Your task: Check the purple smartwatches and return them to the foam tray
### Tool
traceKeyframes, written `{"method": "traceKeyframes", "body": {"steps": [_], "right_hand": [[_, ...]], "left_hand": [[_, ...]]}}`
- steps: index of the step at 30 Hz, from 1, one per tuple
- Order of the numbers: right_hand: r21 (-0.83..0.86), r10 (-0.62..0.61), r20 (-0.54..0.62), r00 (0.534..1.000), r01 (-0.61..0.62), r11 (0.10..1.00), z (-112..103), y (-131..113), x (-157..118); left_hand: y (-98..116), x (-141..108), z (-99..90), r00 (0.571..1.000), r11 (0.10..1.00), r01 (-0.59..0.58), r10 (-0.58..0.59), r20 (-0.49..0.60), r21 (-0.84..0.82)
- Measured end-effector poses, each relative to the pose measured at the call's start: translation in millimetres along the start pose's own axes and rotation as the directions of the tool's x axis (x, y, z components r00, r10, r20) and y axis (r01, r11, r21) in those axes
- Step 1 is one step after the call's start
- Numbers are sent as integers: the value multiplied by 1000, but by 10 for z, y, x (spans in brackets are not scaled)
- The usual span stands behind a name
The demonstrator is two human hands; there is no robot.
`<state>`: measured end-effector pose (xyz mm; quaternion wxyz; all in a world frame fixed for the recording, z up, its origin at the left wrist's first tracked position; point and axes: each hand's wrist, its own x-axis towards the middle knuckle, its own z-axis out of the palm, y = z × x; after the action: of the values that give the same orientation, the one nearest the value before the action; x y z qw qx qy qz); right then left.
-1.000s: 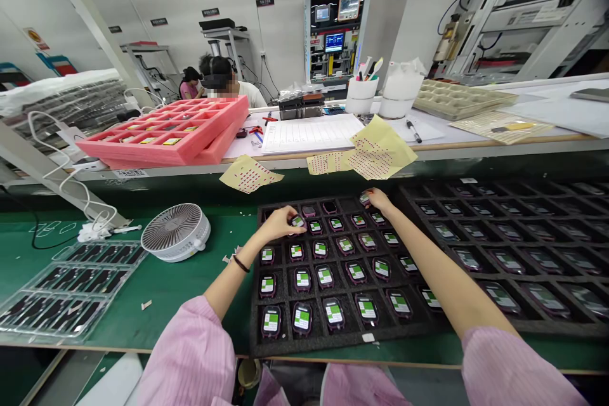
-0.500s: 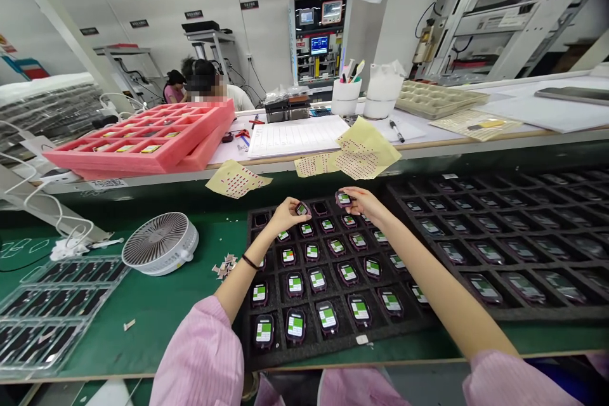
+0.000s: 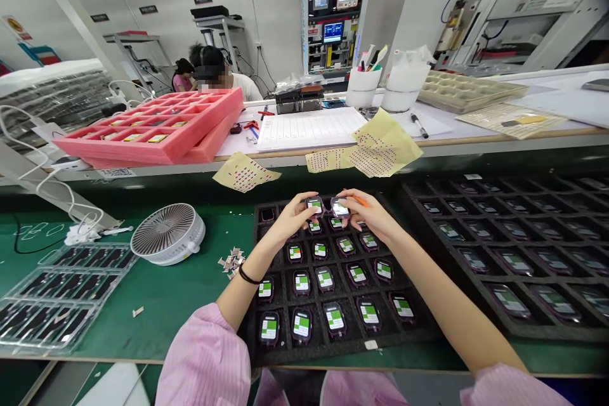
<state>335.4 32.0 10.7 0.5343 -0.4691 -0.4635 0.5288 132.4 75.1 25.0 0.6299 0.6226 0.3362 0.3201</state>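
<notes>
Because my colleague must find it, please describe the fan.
On the green table, find the black foam tray with lit screens. Left of it stands the fan: round and white, with a slatted grille, unlike the flat clear tray further left.

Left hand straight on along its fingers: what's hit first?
Likely the right smartwatch, held in the right hand, just past the left smartwatch in the left hand; depth unclear.

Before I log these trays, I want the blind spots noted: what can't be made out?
Head view: fine screen text on the left watch and right watch, too small.
Head view: the orange item, partly covered by the right hand.
Head view: some slots of the near tray, behind the right forearm.
Head view: the right tray, cut off by the right edge.
</notes>
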Motion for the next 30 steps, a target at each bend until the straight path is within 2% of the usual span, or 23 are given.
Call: {"method": "traceKeyframes", "body": {"steps": [3,9,14,24,30], "right_hand": [[12,-4,-8,1000,4,1000,4,-2,-63],[56,8,96,995,-13,998,-5,-25,-139],[42,-11,147,989,5,999,-4,-60,-164],[37,-15,126,992,10,999,5,-44,-167],[19,-22,106,994,20,1000,32,-40,-173]], "left_hand": [[1,-17,28,1000,1000,-27,27,13,14],[-13,-26,78,997,999,-34,35,-73,16],[13,-43,89,999,1000,-27,27,-45,16],[-33,-20,74,997,997,-71,72,-28,34],[17,-57,85,999,998,-40,42,-35,46]]}}
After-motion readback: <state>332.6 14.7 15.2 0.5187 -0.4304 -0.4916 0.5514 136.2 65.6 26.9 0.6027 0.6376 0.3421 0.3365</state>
